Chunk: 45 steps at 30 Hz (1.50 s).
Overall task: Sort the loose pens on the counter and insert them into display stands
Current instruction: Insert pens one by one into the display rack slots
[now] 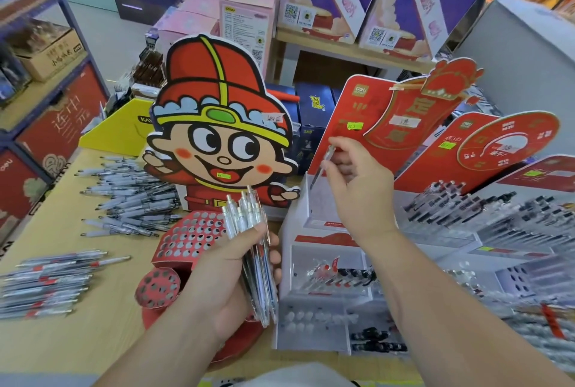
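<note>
The left hands' side is seen first: the left hand (227, 274) is curled round a bundle of clear pens (249, 221), which is held upright, clicker ends up, above the near edge of the bench (93, 333). The right hand (361, 190) is raised further back, and a single pen (328, 156) is pinched between its thumb and fingertips, tilted with its lower end pointing down into the top compartment of a white tiered stand (320, 209). Whether the pen tip touches the compartment cannot be told.

In the middle tier of that stand a few pens with red and black caps (342, 274) are laid, and some black-capped ones are seen in the lowest tier. Just left of it, behind the left hand, a red perforated stand (186, 237) is set, backed by a tall cartoon cutout (217, 138) in a red hat.

Loose pens are spread on the bench to the left: a large heap (130, 200) beside the cutout, and a nearer group with red bands (46, 287) laid roughly parallel. To the right of the white stand, further tiered stands (485, 215) are packed with dark-capped pens, below red backing cards (389, 119). A yellow box (124, 125) is seen behind the heap.
</note>
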{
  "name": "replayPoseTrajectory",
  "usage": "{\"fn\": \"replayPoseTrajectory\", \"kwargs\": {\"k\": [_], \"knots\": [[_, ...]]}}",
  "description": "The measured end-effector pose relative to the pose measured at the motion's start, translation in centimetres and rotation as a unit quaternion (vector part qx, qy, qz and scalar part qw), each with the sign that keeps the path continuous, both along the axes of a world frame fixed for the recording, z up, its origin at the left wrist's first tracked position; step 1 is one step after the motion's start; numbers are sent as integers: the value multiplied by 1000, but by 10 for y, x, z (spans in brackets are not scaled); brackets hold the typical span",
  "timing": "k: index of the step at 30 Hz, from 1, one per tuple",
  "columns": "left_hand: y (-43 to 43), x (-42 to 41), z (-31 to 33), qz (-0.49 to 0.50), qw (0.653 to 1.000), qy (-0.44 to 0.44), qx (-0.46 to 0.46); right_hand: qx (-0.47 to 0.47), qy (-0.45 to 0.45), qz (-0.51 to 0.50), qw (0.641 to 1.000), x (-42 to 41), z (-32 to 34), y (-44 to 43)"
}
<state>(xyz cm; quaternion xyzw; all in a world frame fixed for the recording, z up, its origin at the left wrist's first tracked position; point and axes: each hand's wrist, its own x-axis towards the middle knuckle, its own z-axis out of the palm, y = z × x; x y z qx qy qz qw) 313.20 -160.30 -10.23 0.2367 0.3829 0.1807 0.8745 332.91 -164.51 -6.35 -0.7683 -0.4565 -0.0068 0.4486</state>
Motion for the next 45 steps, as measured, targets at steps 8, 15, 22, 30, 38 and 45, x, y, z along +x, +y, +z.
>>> {"fn": "replayPoseTrajectory", "kwargs": {"k": [8,15,22,30,38,45], "knots": [[-16,-6,14,7,1000,-13,22,2,17,-3,1000,-8,7,-10],[-27,-7,17,-18,998,-14,55,-84,183,64,977,-49,12,-40],[-29,-5,16,-24,993,-23,111,-150,363,126,911,-55,13,-46],[-32,-2,21,-12,996,2,91,-137,392,70,907,-46,23,-51],[-25,0,19,13,998,22,61,131,252,-63,957,-6,60,-51],[-24,2,16,18,998,35,58,133,161,-69,975,9,44,-32]]}}
